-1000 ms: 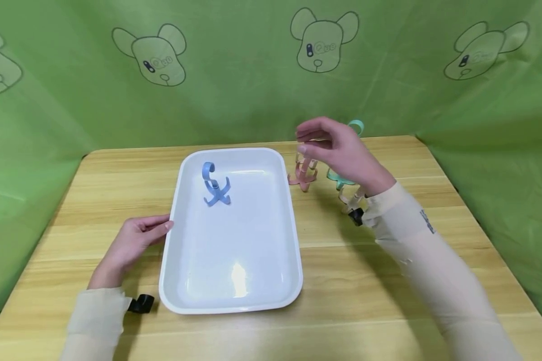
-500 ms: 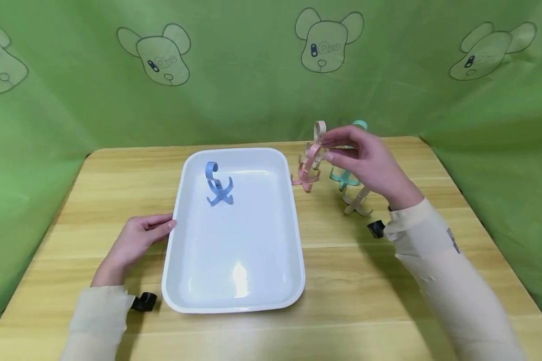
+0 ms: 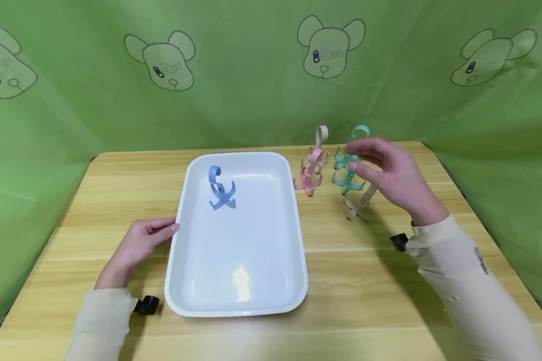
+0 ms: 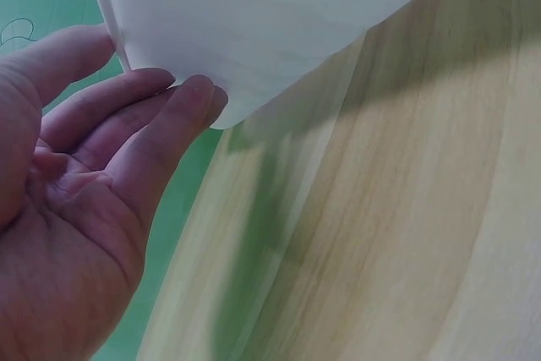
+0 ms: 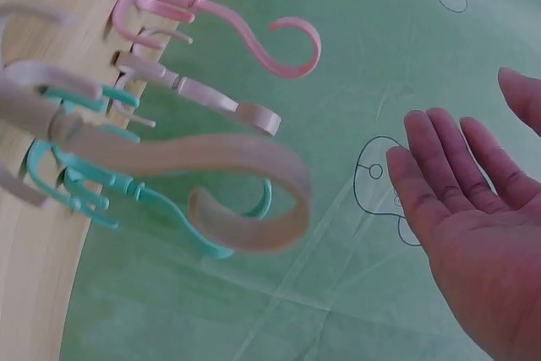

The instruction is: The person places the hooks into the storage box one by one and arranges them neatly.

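Note:
My left hand (image 3: 137, 244) pinches the left rim of a white tray (image 3: 253, 240), thumb on the rim and fingers beneath. Inside the tray's far left part stands a blue four-claw hanging hook (image 3: 222, 194). My right hand (image 3: 397, 175) hovers with nothing in it, fingers apart from the thumb, over the hooks right of the tray. Nearest it stand a front beige hook (image 3: 358, 206), its top partly hidden by the hand in the head view, and teal hooks (image 3: 347, 181). In the right wrist view that beige hook (image 5: 186, 154) is large and the fingers (image 5: 444, 158) are apart from it.
A pink hook (image 3: 308, 181) stands close to the tray's right rim, with another beige hook (image 3: 321, 136) behind it. Everything rests on a wooden table (image 3: 339, 296). A green curtain (image 3: 253, 100) rises behind its far edge.
My right hand has moved right and towards me, from above the pink hook to the teal and front beige hooks. My left hand stays at the tray's rim.

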`<control>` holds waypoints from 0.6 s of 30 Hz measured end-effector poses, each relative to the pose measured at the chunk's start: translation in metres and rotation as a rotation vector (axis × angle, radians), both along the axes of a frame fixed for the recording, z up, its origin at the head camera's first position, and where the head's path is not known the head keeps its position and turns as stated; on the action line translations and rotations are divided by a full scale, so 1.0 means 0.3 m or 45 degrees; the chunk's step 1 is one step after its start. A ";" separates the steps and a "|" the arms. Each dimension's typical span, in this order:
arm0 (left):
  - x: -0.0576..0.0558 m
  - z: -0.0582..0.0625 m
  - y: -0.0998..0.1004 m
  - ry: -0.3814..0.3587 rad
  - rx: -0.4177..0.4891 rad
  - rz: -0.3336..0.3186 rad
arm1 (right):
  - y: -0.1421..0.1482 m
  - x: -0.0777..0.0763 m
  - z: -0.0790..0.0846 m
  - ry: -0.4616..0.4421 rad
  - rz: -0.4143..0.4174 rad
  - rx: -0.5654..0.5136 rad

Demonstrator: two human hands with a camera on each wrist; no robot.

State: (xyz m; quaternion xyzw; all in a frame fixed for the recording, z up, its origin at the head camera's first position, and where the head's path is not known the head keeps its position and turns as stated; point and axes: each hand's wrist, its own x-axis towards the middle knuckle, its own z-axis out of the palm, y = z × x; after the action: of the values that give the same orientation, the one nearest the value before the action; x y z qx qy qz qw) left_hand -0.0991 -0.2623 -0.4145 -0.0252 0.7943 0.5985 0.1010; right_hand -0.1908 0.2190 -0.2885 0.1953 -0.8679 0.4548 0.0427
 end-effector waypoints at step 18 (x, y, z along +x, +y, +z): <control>0.003 0.005 0.000 -0.009 -0.044 -0.013 | 0.101 0.024 -0.066 0.025 -0.190 -0.010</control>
State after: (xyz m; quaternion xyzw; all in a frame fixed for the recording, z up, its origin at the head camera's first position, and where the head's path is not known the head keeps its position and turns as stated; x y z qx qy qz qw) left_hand -0.0980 -0.2622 -0.4131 -0.0249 0.8044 0.5840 0.1063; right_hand -0.1835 0.2493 -0.3082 0.1343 -0.8778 0.4518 0.0858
